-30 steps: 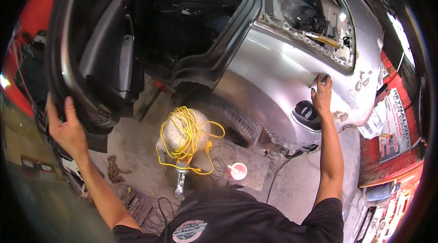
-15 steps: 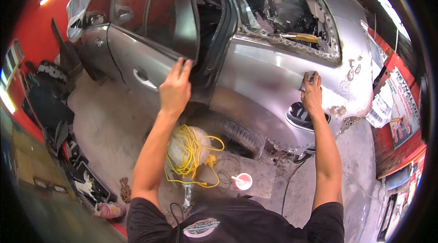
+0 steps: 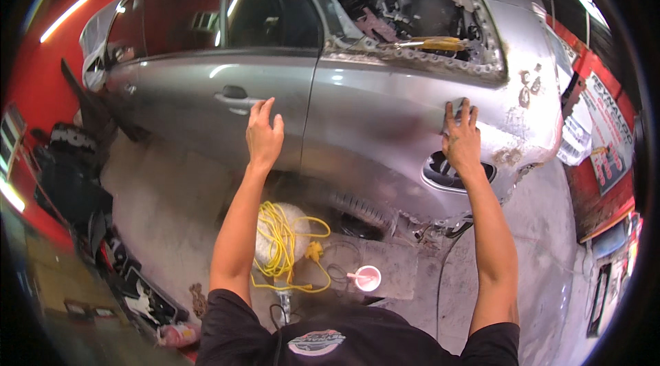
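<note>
A silver-grey car with its rear door [image 3: 206, 125] closed fills the view. My left hand [image 3: 265, 139] is raised by the door's rear edge, just right of the door handle [image 3: 234, 99], fingers apart and nothing in it. Whether it touches the door I cannot tell. My right hand [image 3: 462, 142] rests on the rear quarter panel [image 3: 371, 115], fingers over a small dark grey pad [image 3: 450, 113] pressed against the metal. Just below that hand is the oval fuel-filler recess [image 3: 436, 172]. The panel has dull, smoky patches.
A yellow brush-like tool [image 3: 440, 43] lies on the glassless window's sill. Below, a yellow cord [image 3: 278, 242] is coiled over a pale round object, beside a white tub [image 3: 368, 278] of pink paste. A rear tyre [image 3: 364, 209] and black car parts [image 3: 69, 187] are on the floor.
The rear door has swung shut; its edge now meets the quarter panel. My left hand has come off the door's edge, fingers spreading. My right hand has shifted slightly left with the pad.
</note>
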Tool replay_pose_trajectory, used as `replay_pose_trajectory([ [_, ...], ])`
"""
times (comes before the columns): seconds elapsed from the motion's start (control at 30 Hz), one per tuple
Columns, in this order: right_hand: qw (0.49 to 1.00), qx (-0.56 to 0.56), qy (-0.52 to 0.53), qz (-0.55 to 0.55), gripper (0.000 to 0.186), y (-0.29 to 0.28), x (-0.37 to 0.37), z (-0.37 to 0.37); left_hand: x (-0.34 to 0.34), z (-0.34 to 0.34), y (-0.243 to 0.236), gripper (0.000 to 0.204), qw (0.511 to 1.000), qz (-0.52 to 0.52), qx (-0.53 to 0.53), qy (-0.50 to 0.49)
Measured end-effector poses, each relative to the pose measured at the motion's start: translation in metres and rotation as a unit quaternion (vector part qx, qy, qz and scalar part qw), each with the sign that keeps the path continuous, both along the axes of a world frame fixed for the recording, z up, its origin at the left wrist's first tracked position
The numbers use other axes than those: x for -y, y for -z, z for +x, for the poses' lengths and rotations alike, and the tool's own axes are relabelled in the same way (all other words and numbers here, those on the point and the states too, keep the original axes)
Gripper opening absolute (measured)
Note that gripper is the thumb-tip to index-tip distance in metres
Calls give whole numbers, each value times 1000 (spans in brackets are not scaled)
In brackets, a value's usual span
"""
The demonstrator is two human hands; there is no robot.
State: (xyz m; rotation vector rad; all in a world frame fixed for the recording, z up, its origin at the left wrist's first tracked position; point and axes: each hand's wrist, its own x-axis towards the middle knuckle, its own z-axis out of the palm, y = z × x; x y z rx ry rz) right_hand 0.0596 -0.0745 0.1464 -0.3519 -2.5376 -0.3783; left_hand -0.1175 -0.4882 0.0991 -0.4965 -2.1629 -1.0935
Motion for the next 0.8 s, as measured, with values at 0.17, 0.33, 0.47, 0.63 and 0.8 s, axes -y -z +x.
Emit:
replay_pose_trajectory([
  [0.17,1000,9,-4,11,81,3,-4,-2,37,-23,64,43,996,-45,64,-46],
  [0.33,999,37,-7,8,90,6,-12,-6,55,-45,71,51,992,-53,98,-62],
  [0.47,999,34,-12,0,93,9,-18,-7,64,-72,68,57,993,-76,63,-59],
  [0.63,998,53,-12,20,90,7,-19,-5,72,-106,65,60,993,-106,53,-26],
  [0.8,997,73,-22,8,92,1,-16,-5,73,-125,63,68,986,-134,102,6],
])
